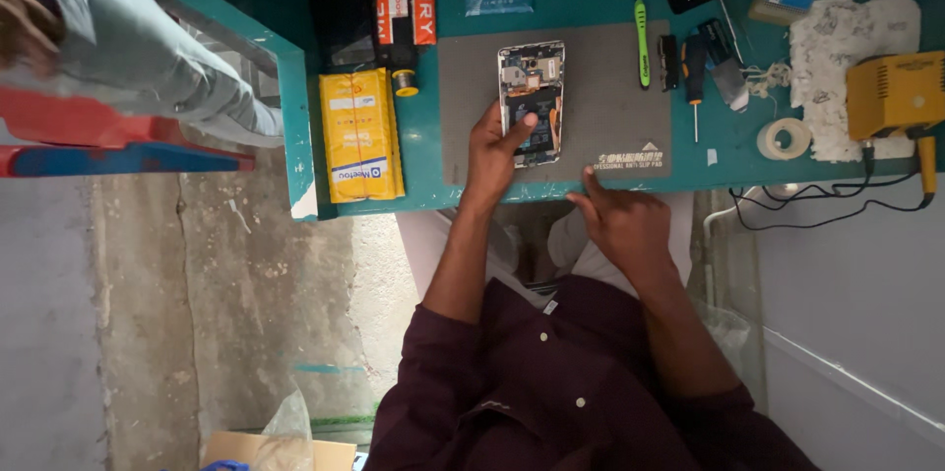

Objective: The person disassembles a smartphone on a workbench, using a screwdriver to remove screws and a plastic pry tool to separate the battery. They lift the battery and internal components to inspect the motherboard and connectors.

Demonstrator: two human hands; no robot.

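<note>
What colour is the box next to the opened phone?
Yellow box, left of the opened phone; clearest in the head view.

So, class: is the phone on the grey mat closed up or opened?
Opened: the phone lies flat, back cover off, with battery and circuit parts exposed under the left hand.

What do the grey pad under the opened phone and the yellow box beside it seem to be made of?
Grey pad: likely rubber or silicone, with a flat matte surface and no glare. Yellow box: probably printed cardboard with a slight sheen and crisp folded edges. Left hand steadies the opened phone.

Opened phone (531, 102), internals exposed, flat on grey mat (600, 117).
</note>
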